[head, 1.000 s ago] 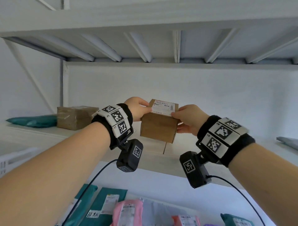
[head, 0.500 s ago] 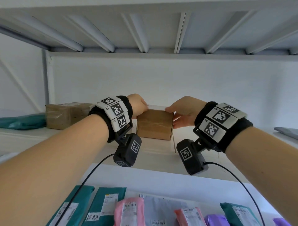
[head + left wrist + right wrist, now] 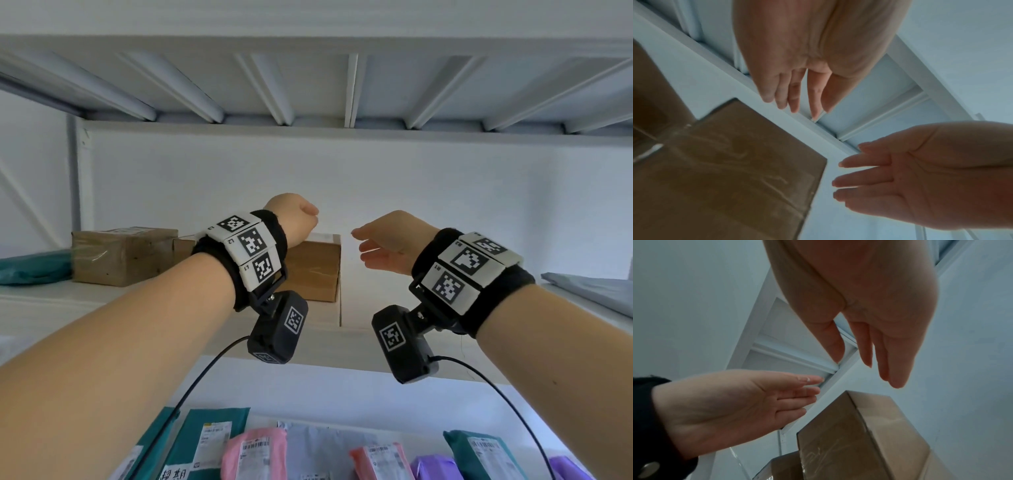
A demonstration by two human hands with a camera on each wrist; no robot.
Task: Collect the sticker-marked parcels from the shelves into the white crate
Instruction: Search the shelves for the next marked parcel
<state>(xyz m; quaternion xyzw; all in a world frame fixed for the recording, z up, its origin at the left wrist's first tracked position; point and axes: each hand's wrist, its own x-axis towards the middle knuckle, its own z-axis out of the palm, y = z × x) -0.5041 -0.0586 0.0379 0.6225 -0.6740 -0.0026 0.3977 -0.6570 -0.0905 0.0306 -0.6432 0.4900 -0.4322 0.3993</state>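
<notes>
A small brown cardboard box [image 3: 313, 270] with a white label on top stands on the upper shelf [image 3: 318, 317], partly hidden behind my left wrist. My left hand [image 3: 296, 219] hovers just above its left top edge and holds nothing. My right hand [image 3: 383, 245] is off to the box's right, apart from it. The left wrist view shows the left fingers [image 3: 795, 95] straight above the box [image 3: 725, 170]. In the right wrist view my right hand's fingers [image 3: 867, 347] are straight too, above the box [image 3: 859, 443]. The white crate is not in view.
A larger taped cardboard box [image 3: 123, 255] and a teal mailer [image 3: 34, 267] lie to the left on the same shelf, a grey mailer [image 3: 589, 291] to the right. The shelf below holds teal [image 3: 205, 442], pink [image 3: 255, 455], salmon [image 3: 376, 462] and purple [image 3: 435, 469] mailers.
A second ago both hands held the small box tilted up off the shelf. They set it down, and now both have let go and drawn apart from it.
</notes>
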